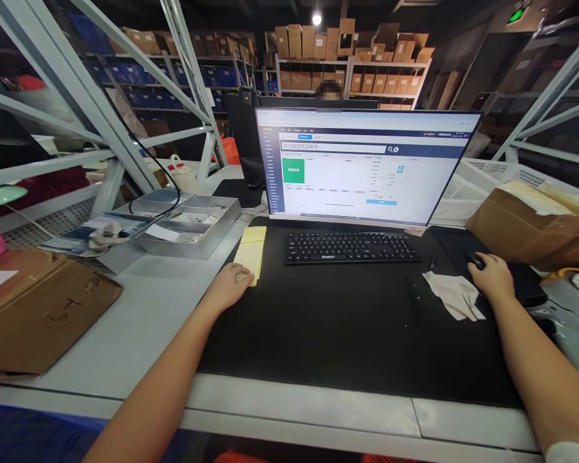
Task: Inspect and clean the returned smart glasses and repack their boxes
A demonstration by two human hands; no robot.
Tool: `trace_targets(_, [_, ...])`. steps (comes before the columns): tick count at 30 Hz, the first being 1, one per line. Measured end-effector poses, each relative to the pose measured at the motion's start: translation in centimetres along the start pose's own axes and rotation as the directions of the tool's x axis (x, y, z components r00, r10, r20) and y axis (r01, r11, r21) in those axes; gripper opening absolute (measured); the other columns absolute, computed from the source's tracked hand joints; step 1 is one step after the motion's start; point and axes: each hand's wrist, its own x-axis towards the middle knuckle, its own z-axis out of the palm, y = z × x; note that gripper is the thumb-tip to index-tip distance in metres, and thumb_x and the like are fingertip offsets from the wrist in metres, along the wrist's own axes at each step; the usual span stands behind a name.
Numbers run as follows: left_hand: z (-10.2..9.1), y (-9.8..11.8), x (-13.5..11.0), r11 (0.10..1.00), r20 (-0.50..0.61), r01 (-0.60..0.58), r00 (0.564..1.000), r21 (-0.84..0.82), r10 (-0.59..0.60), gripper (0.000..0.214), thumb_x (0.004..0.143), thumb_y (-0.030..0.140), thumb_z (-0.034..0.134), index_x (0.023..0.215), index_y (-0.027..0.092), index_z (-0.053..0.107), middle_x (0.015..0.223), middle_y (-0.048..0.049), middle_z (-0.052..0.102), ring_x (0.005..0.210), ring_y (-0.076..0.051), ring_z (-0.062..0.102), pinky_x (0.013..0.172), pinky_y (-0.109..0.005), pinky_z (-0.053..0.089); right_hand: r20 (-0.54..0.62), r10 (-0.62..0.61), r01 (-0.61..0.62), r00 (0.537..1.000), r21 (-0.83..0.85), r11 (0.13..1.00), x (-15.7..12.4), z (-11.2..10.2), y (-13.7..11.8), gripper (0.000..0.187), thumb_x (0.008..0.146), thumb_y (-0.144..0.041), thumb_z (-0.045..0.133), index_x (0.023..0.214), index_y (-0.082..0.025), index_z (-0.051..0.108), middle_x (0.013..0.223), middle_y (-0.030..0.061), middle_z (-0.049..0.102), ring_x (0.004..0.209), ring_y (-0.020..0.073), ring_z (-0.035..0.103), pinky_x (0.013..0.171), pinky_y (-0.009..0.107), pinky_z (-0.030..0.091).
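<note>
My left hand (231, 285) rests on the near end of a yellow label sheet (251, 251) at the left edge of the black desk mat (347, 334), its fingers curled loosely with the tips on the sheet. My right hand (492, 275) lies curved over a black mouse (475, 260) at the mat's right side. Between the hands stands a black keyboard (351, 247), and behind it a wide monitor (361, 167) shows a light software page with a green square. A crumpled white paper (452, 294) and a black pen (412, 292) lie just left of my right hand.
A metal tray (193, 225) with papers sits at the back left, with a flat cardboard piece (43, 308) nearer me. A cardboard box (535, 222) and white baskets (487, 180) are at the right. Another person is partly seen behind the monitor. Shelves of boxes fill the background.
</note>
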Motion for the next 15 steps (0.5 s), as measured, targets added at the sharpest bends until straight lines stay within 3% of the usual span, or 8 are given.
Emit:
trace_targets(9, [-0.4,0.7,-0.4,1.000,0.003,0.026,1.000,-0.012,-0.026,0.039,0.080,0.050,0.054,0.092,0.020,0.077,0.119,-0.0137,0.071,0.117,-0.031,0.067,0.109,-0.039,0.051,-0.027,-0.041,0.041,0.999,-0.006,0.999,0.2,0.4,0.7,0.061,0.094,-0.050,0.043,0.137,-0.013,0.065,0.144,0.0205,0.053,0.138,0.0330,0.049,0.113,0.039,0.041])
trace_targets(15, [-0.6,1.2,-0.6,0.999,-0.021,0.019,1.000,-0.044,-0.020,0.030,0.079,0.044,0.059,0.086,0.021,0.077,0.112,-0.0127,0.074,0.113,-0.030,0.069,0.109,-0.040,0.052,-0.079,-0.054,0.052,0.995,-0.029,0.998,0.3,0.8,0.9,0.062,0.085,-0.039,0.044,0.144,-0.030,0.059,0.136,0.0135,0.058,0.134,0.0324,0.053,0.108,0.045,0.046])
